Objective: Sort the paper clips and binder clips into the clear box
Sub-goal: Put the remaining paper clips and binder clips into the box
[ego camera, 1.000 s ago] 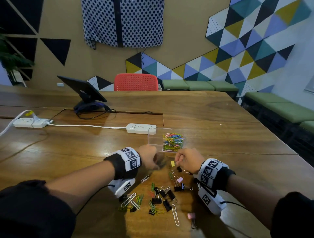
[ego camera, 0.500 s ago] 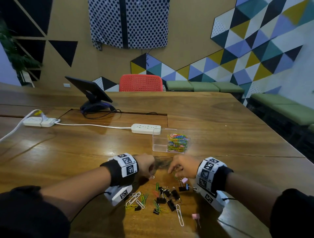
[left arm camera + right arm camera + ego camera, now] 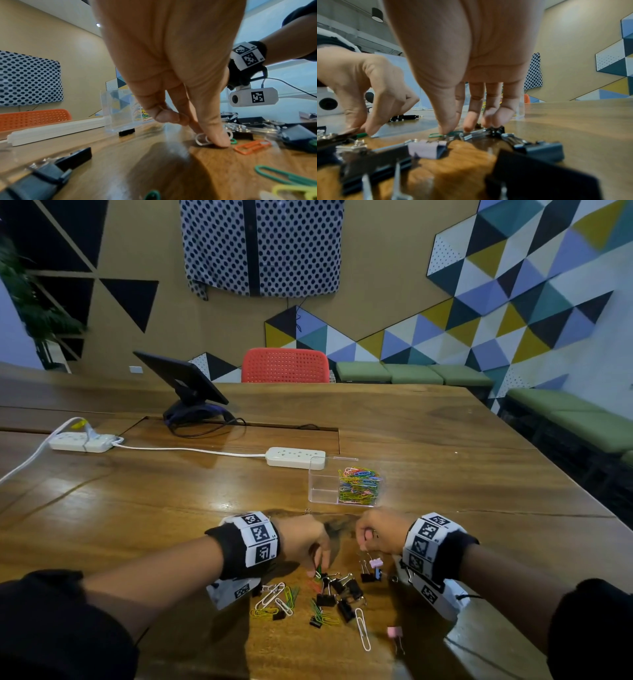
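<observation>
A clear box (image 3: 320, 486) stands past my hands, with coloured paper clips (image 3: 359, 486) heaped in its right compartment and its left one bare. Loose paper clips and black binder clips (image 3: 337, 594) lie scattered on the table between my wrists. My left hand (image 3: 318, 571) reaches down into the pile. In the left wrist view, the left hand (image 3: 205, 136) pinches a white paper clip (image 3: 201, 140) against the wood with thumb and finger. My right hand (image 3: 448, 131) pinches a green paper clip (image 3: 435, 134) on the table, its other fingers touching a black binder clip (image 3: 488, 132).
A pink binder clip (image 3: 376, 563) lies under my right hand, another (image 3: 394, 632) nearer me. An orange paper clip (image 3: 252, 146) lies right of my left thumb. A white power strip (image 3: 296, 457) sits just behind the box, a tablet stand (image 3: 186, 392) farther back left.
Both hands have dropped from just in front of the box down onto the pile. Their fingertips now pinch clips on the table.
</observation>
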`<state>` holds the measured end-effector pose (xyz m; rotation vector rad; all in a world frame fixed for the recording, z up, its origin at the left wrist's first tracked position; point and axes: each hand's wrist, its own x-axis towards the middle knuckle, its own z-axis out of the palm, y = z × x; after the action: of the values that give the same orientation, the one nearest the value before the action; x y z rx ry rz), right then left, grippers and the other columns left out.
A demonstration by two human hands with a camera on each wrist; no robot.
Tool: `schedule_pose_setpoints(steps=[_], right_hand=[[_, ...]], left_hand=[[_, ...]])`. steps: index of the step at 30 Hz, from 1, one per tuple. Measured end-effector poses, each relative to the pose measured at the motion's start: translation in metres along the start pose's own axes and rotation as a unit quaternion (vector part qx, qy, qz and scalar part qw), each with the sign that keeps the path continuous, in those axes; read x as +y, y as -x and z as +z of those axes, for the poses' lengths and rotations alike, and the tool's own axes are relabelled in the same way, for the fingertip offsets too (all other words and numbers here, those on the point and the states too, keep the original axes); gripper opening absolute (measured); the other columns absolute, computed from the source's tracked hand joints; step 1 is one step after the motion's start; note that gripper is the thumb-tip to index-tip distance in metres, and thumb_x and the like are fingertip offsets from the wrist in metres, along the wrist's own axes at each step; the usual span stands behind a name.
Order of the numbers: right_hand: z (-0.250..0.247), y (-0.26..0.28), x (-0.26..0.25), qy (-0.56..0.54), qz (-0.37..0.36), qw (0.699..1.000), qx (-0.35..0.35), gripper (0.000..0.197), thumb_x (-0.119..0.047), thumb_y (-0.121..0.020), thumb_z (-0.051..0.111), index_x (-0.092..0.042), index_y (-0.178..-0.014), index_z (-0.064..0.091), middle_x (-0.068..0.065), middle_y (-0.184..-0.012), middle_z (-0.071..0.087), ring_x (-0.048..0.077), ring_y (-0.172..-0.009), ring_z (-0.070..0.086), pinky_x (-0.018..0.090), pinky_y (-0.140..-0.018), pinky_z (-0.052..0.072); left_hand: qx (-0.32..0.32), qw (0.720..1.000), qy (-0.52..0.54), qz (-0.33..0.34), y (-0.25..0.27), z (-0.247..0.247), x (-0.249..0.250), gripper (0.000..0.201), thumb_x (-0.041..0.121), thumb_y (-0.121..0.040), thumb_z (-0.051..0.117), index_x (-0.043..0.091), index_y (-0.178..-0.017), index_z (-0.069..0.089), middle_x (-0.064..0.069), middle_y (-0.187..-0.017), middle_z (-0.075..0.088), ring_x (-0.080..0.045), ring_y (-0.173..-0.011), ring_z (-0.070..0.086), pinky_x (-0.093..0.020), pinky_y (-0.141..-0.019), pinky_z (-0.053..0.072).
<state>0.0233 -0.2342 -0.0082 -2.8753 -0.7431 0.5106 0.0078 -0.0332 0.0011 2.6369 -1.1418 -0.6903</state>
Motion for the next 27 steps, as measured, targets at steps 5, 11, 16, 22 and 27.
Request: schedule_pose_setpoints(steps=[5, 11, 16, 22, 27], right_hand=[[-0.003, 0.004, -0.003, 0.037, 0.007, 0.999, -0.008, 0.013, -0.011, -0.088, 0.054, -0.014, -0.092, 0.065, -0.006, -0.087, 0.055, 0.010, -0.083, 0.050, 0.024, -0.075, 0.043], [-0.004, 0.008, -0.007, 0.016, 0.024, 0.999, -0.039, 0.015, -0.022, -0.088, 0.061, -0.012, -0.099, 0.065, 0.000, -0.095, 0.064, 0.009, -0.082, 0.054, 0.020, -0.069, 0.045], [-0.003, 0.008, -0.007, -0.005, 0.033, 0.999, -0.041, 0.002, -0.018, -0.089, 0.060, -0.017, -0.090, 0.062, -0.005, -0.090, 0.060, 0.008, -0.078, 0.055, 0.015, -0.064, 0.044], [-0.003, 0.011, -0.011, -0.036, 0.028, 0.999, -0.016, 0.003, -0.017, -0.087, 0.062, -0.020, -0.088, 0.061, -0.010, -0.077, 0.058, 0.001, -0.068, 0.052, 0.020, -0.073, 0.048], [0.002, 0.026, -0.034, -0.109, -0.021, 0.993, -0.033, 0.017, -0.017, -0.083, 0.068, -0.016, -0.100, 0.065, -0.004, -0.090, 0.072, -0.015, -0.052, 0.052, 0.004, -0.052, 0.037]], left_hand=[[0.012, 0.999, -0.048, 0.010, 0.000, 0.001, 0.000, 0.018, 0.017, -0.079, 0.071, 0.012, -0.097, 0.073, -0.006, -0.104, 0.068, -0.015, -0.097, 0.058, -0.011, -0.070, 0.034], [0.027, 0.999, -0.025, -0.008, 0.004, 0.005, -0.003, 0.015, 0.019, -0.084, 0.067, 0.011, -0.095, 0.070, -0.003, -0.103, 0.069, -0.013, -0.097, 0.062, -0.012, -0.078, 0.037], [0.014, 0.999, 0.029, -0.024, 0.014, 0.003, 0.002, 0.018, 0.023, -0.082, 0.069, 0.012, -0.097, 0.069, -0.001, -0.101, 0.071, -0.007, -0.091, 0.062, -0.007, -0.075, 0.040], [-0.011, 0.999, -0.024, -0.028, 0.016, 0.015, 0.012, 0.030, 0.025, -0.079, 0.072, 0.015, -0.107, 0.068, -0.001, -0.109, 0.069, -0.014, -0.101, 0.062, -0.019, -0.082, 0.044], [-0.018, 0.997, -0.059, -0.035, 0.013, 0.015, 0.014, 0.024, 0.025, -0.079, 0.072, 0.017, -0.102, 0.071, -0.001, -0.107, 0.069, -0.018, -0.102, 0.061, -0.028, -0.088, 0.045]])
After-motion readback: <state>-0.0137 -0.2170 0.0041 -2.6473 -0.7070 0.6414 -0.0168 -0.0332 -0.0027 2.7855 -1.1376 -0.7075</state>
